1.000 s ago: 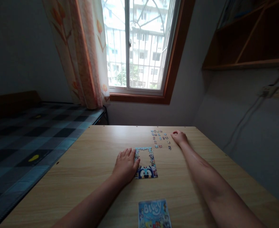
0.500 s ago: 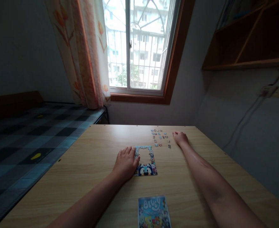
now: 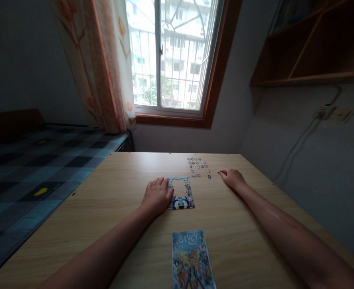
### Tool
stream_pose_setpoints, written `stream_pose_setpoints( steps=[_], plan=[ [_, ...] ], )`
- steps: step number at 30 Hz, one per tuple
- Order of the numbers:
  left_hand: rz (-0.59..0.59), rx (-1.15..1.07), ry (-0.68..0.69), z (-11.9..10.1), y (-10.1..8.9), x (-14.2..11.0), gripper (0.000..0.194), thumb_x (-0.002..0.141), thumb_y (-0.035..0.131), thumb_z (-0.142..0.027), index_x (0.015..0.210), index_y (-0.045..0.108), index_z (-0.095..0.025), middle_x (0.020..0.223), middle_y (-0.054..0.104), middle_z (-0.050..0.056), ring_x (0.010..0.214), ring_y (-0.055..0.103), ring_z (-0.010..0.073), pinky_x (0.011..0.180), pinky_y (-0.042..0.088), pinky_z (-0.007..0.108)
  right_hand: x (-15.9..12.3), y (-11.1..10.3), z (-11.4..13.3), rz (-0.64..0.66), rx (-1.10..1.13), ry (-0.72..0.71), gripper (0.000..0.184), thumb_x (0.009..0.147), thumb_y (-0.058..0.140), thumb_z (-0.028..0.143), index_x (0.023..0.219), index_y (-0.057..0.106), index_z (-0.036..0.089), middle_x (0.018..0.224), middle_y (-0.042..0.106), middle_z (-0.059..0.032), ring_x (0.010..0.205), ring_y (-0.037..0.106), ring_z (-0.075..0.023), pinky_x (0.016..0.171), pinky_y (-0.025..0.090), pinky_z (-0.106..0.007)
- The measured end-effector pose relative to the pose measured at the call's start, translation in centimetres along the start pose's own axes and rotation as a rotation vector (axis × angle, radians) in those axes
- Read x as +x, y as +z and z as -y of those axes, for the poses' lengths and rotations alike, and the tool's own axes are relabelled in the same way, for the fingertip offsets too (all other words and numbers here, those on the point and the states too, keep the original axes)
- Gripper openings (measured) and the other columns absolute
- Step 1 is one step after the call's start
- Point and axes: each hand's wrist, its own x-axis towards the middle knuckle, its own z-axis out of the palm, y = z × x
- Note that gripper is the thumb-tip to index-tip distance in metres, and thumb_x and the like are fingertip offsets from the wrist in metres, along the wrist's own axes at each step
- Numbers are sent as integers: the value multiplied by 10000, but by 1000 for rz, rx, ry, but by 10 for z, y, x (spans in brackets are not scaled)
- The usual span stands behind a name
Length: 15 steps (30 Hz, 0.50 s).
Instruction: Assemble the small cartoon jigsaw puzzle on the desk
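Observation:
A partly assembled jigsaw puzzle (image 3: pixel 181 203) lies flat on the table, its border and a blue dog face at the bottom joined around a bare middle. My left hand (image 3: pixel 156 196) rests open along its left edge, the thumb over the border. To the right, my right hand (image 3: pixel 232 177) is closed in a pinch, low over the table. A small dark puzzle piece (image 3: pixel 219 172) shows at its fingertips. Several loose puzzle pieces (image 3: pixel 198 163) lie spread out to the left of that hand, beyond the assembled puzzle.
Close to me on the wooden table (image 3: pixel 129 237) lies a blue "Bluey" picture sheet or box (image 3: pixel 192 259). A bed with a checked cover (image 3: pixel 59 160) stands at the left. Beyond the table are a window (image 3: pixel 171 60) and curtain (image 3: pixel 101 72); a wall shelf (image 3: pixel 315 78) hangs right.
My right hand has drawn back slightly towards me, away from the loose pieces, with the small piece at its fingertips. My left hand stays on the puzzle. The camera view has shifted slightly.

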Motion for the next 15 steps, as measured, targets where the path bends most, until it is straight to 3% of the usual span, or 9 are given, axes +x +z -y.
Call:
stream_pose_setpoints(
  steps=[8, 15],
  plan=[
    [-16, 0, 15, 2, 2, 1, 557, 1012, 407, -431, 1469, 491, -123, 1552, 478, 162, 1447, 406, 328, 1199, 289, 481, -34, -35, 0, 137, -72, -51, 252, 892, 614, 387, 973, 818, 265, 1000, 798, -67, 936, 720, -243, 735, 468, -282],
    [-50, -4, 28, 4, 5, 2, 535, 1001, 431, -423, 1448, 510, -140, 1533, 499, 164, 1429, 431, 328, 1191, 301, 480, -37, -40, 6, 161, -43, -25, 405, 874, 619, 385, 1238, 745, 260, 1133, 779, -59, 1010, 709, -230, 731, 465, -268]
  ],
)
